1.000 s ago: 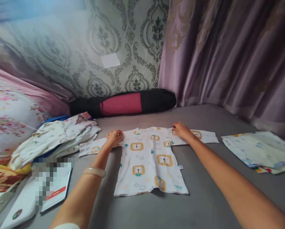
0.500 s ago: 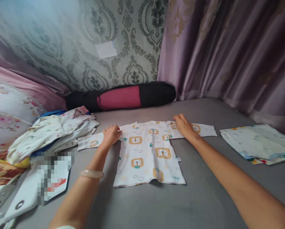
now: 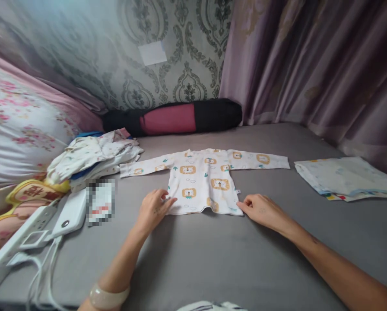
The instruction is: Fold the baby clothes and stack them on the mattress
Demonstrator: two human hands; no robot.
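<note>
A small white long-sleeved shirt (image 3: 198, 185) with orange lion faces and green leaves lies flat on the grey bed sheet, both sleeves stretched out sideways. At its lower left side is my left hand (image 3: 154, 209), thumb over the edge of the fabric and fingers apart from it. My right hand (image 3: 261, 209) is at the lower right side below a small white tag, its fingers curled and the tips closed on the shirt's edge. The front hem bulges slightly upward in the middle.
On the left are a heap of clothes (image 3: 99, 151), a yellow plush item (image 3: 18, 203), a white power bank (image 3: 71, 214), and a power strip (image 3: 21, 242) with cables. Folded cloths (image 3: 345, 175) lie right. A black and red roll (image 3: 170, 119) rests along the wall.
Both hands have left the sleeves and come down toward me to the shirt's lower sides. The shirt still lies spread out. The view has shifted somewhat.
</note>
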